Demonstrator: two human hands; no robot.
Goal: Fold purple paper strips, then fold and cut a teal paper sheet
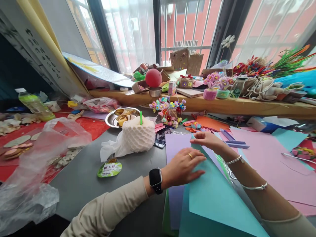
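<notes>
A large teal sheet of paper (217, 194) lies in front of me, folded over on itself with a pointed far corner. My right hand (206, 138) pinches that corner between thumb and fingers. Spread across the upper left part of the same sheet is my left hand (186, 166), its fingers stretched out and apart. Under the teal paper lies a purple sheet (174, 144), with a green edge showing below it. Folded purple strips (234, 141) rest beyond my right wrist on a pink sheet (271, 161).
Left of my hands stands a net-wrapped coconut (138, 134) with a green straw, beside a metal plate (111, 121). A phone (160, 141) lies behind it. A clear plastic bag (32, 184) spreads at far left. Craft flowers (169, 108) stand near the wooden sill (118, 97).
</notes>
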